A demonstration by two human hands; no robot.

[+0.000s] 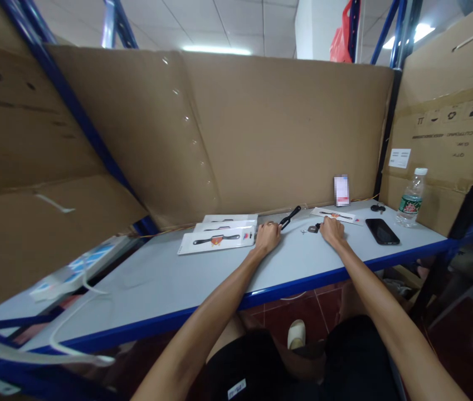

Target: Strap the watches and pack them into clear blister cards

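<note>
My left hand (268, 236) is closed around one end of a black spokeshave (290, 217), whose other handle points up and to the right. The gripped end is hidden by the fingers. My right hand (332, 229) is closed, its fingertips at a small dark piece too hidden to name. Just left of those fingertips lies a small dark flat metal part (312, 229), with a tiny shiny screw-like part (303, 231) beside it. Left of my left hand, several white packages (215, 243) overlap, the front one showing a black two-handled tool.
Behind my right hand lies another printed card (336, 215). A lit phone (341, 190) leans at the back. To the right are a dark phone (382, 231), keys (378, 208) and a water bottle (410, 199). Cardboard panels (294, 128) wall the table (144, 295).
</note>
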